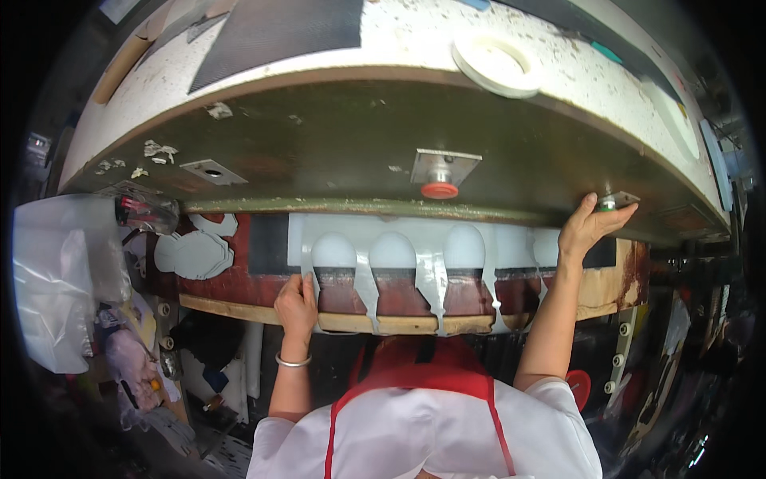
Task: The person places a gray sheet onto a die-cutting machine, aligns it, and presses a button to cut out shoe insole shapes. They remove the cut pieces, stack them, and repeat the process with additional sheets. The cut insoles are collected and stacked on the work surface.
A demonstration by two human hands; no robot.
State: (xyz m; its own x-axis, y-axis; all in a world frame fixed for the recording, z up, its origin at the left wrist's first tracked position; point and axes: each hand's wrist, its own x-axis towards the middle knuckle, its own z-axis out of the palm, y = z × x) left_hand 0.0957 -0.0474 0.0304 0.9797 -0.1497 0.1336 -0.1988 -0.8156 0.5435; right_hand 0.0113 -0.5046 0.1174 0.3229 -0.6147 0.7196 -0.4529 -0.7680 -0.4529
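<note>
A pale, thin sheet (432, 279) with several rounded cut-outs lies on a reddish-brown board, its lower strips hanging over the board's wooden front edge (231, 308). My left hand (295, 306) is closed at the sheet's left edge, the fingers curled and pinching it. To the right, my right hand (586, 231) is raised to the front of the green machine beam (319, 152). Its thumb and stretched fingers are apart around a green push button (608, 206), which they partly hide. Through the cut-outs, white material shows at the back and the reddish board at the front.
A red mushroom button (440, 191) sticks out mid-beam. On the beam's white top lie a tape roll (499, 68) and a dark mat (275, 40). Pale cut pieces (194, 254) rest on the board's left end, beside a clear plastic bag (60, 279).
</note>
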